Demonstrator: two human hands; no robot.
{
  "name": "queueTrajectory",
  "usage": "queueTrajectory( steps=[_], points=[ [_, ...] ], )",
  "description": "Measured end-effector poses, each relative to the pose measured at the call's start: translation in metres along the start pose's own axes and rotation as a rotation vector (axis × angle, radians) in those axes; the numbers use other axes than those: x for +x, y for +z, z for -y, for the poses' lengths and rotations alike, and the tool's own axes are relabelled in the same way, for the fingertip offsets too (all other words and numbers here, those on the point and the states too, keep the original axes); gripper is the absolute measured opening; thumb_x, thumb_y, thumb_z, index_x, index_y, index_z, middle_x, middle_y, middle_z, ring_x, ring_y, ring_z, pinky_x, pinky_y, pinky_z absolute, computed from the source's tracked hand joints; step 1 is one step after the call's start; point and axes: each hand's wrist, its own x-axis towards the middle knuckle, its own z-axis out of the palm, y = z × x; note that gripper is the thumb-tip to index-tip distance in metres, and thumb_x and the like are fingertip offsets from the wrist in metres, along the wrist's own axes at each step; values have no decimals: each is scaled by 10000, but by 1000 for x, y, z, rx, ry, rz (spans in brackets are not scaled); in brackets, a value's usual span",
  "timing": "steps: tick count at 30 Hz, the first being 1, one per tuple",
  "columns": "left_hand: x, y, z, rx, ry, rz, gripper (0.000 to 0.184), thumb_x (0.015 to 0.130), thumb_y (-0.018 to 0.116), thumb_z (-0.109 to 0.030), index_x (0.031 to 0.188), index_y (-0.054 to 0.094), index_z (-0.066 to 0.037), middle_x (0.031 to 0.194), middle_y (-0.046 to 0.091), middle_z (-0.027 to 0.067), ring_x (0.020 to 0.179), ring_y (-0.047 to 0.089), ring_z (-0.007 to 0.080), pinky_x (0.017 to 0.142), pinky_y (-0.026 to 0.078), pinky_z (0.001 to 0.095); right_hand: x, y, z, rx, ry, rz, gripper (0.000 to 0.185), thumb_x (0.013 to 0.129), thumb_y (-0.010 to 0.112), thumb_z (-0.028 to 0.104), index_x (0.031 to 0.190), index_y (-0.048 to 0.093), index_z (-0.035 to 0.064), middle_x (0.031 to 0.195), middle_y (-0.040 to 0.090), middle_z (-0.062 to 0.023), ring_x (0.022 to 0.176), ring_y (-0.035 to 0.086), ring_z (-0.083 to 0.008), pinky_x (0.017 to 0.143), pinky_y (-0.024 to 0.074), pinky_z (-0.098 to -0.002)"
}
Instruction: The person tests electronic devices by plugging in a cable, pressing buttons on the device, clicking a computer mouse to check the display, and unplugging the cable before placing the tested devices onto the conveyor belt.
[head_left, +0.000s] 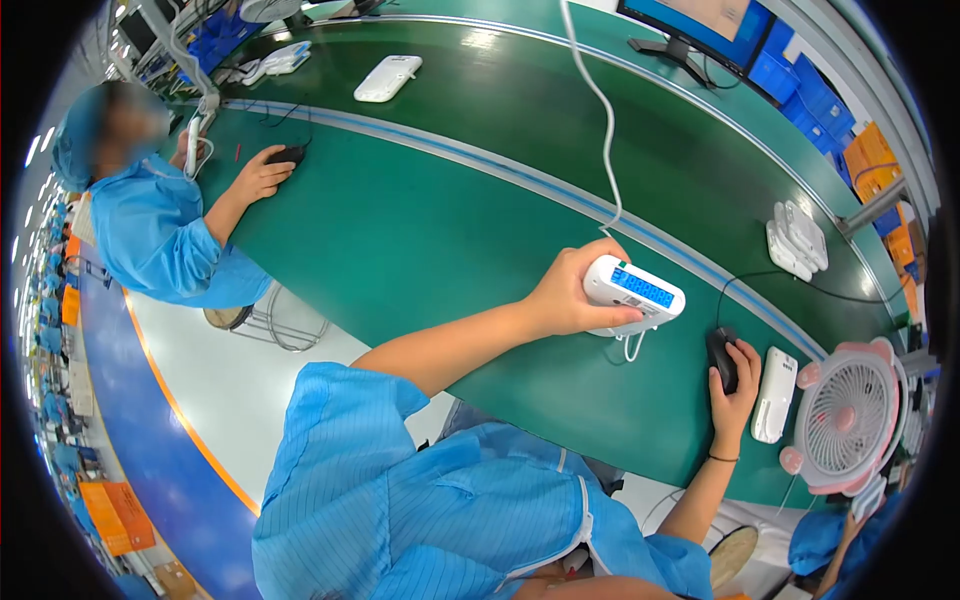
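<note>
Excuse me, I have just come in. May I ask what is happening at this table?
The person's left hand holds a white device with a blue screen over the green table. The right hand holds a black mouse on the table. A second white device lies between the right hand and a pink fan. Further along, a co-worker in blue also has one hand on a dark mouse.

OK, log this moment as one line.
left hand: holding white device, blue display lit | right hand: on black mouse | nearby: second white device, pink fan | co-worker's hand: on another mouse
</note>
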Motion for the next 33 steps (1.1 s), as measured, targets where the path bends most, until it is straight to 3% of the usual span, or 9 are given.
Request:
queueTrajectory(
  steps=[24,31,33],
  points=[
    [-2,-5,-1,78,0,15,436,666,870,-130,975,572,-50,911,634,39,853,625,117,751,495,270,0,1,-1,-2,-21,10,383,749,690,68,1126,628,34,1236,559,-141,1150,535,-329,1005,404,-394],
    [-2,-1,-1,-43,26,-1,424,671,868,-116,968,575,-46,918,674,67,864,663,142,749,526,278,3,-3,11,-6,11,3,402,726,709,55,1121,636,42,1231,561,-128,1108,566,-319,945,460,-369],
    [-2,0,-2,-55,19,-3,423,673,866,-113,966,570,-47,915,674,65,865,661,140,747,524,276,1,-3,8,-1,31,8,410,725,704,63,1130,638,44,1242,562,-127,1124,558,-315,967,434,-368]
  ],
)
